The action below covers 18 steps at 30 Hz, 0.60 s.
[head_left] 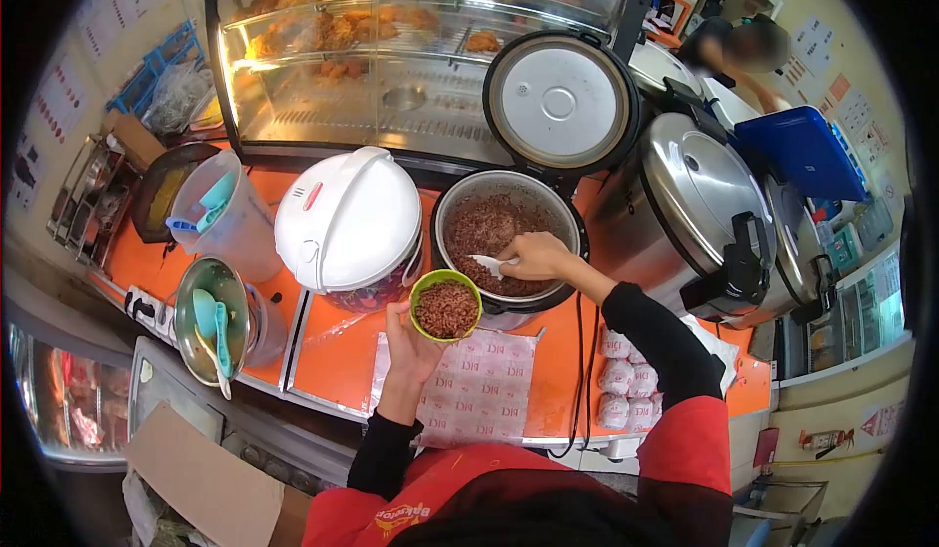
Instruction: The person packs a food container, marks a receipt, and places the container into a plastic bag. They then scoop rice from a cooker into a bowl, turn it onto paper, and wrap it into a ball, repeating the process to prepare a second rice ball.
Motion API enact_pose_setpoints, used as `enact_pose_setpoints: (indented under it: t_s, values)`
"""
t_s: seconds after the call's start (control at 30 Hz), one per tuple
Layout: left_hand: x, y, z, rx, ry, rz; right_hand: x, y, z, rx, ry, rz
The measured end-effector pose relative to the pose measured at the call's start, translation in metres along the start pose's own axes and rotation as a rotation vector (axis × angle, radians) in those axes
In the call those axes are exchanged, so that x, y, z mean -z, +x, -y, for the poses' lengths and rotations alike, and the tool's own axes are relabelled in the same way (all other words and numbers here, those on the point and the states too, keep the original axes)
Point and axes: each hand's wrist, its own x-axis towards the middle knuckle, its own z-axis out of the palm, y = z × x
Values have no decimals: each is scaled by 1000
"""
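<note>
My left hand (410, 344) is closed around a small green bowl (476, 298) filled with reddish-brown rice (445, 310). It holds the bowl above the printed wrapping paper (476, 391), close to the rice cooker's front rim. In my right hand (538, 257) is a white rice paddle (484, 263), its blade down in the rice inside the open rice cooker (453, 183). More reddish-brown rice (489, 222) covers the cooker's bottom and clings to its inner wall. The cooker's lid (558, 102) stands raised behind the pot.
A closed white rice cooker (349, 217) stands left of the open one; large steel cookers (699, 190) stand right. Several wrapped bundles (626, 381) lie beside black cords (587, 376). Behind is a glass food warmer (421, 78). A metal bowl with utensils (210, 317) sits left. Another person (724, 48) is at the back right.
</note>
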Motion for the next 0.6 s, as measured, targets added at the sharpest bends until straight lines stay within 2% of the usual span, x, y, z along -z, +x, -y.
enact_pose_setpoints:
  t_s: [0.13,0.23,0.27,0.37,0.43,0.53,0.6]
  values:
    - [0,-2,-6,12,31,26,11,-4,-7,37,18,23]
    - [-9,-7,-7,-5,38,17,11,0,-34,-26,254,76]
    - [-10,-8,-3,-80,62,7,10,-3,-41,48,309,-6]
    - [-17,-4,8,-284,136,-10,25,-22,-41,-3,526,-15]
    - [-33,0,9,-389,188,-22,35,-40,-33,-25,602,-98]
    - [-51,26,8,-345,224,73,49,-63,-20,-104,667,-250]
    - [-67,51,13,-318,265,61,51,-73,-9,-92,412,-495]
